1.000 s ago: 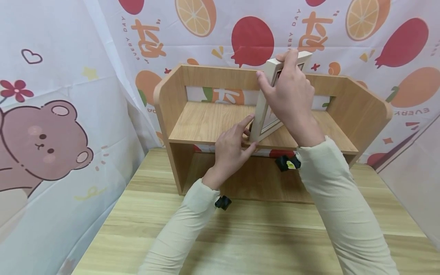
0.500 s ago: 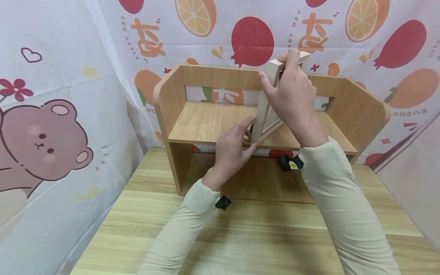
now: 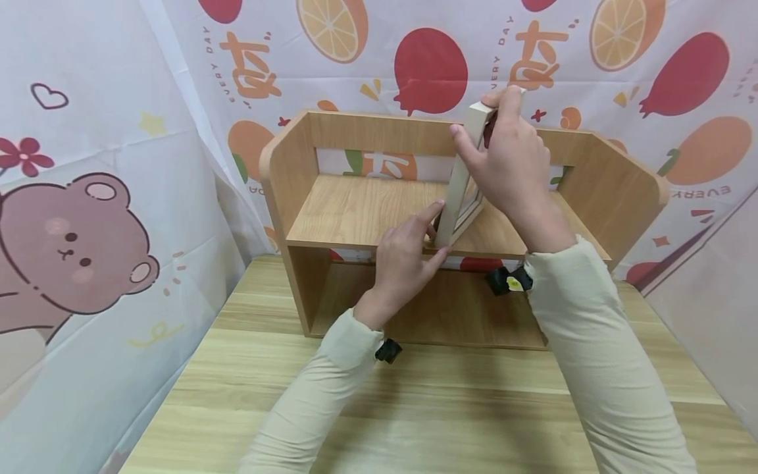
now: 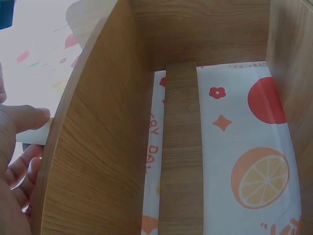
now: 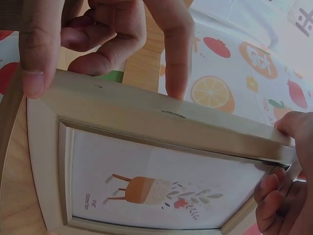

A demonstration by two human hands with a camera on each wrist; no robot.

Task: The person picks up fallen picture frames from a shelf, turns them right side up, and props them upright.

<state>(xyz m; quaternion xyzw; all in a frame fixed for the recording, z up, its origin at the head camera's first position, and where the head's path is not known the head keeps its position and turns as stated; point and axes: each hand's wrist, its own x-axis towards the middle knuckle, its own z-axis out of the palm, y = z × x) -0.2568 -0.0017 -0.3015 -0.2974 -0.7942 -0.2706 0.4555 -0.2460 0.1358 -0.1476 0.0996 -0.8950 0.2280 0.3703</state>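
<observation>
A pale wooden picture frame stands upright, slightly tilted, on the upper board of a small wooden desk shelf. My right hand grips it at the top, thumb on the near side edge and fingers over the upper end. Low down, my left hand holds the near bottom corner, its thumb at the shelf's front edge. In the right wrist view the frame's face shows a print of a deer-like figure with leaves. The left wrist view catches the left thumb and curled fingers beside the board.
The shelf's side panels rise at left and right, with a back rail behind. Below is a lower compartment. The shelf stands on a light wood desk against a fruit-print curtain.
The picture frame's top has shifted slightly right with my right hand, and its face now shows narrower in the head view. My left hand has stayed at the bottom corner, drifting slightly right.
</observation>
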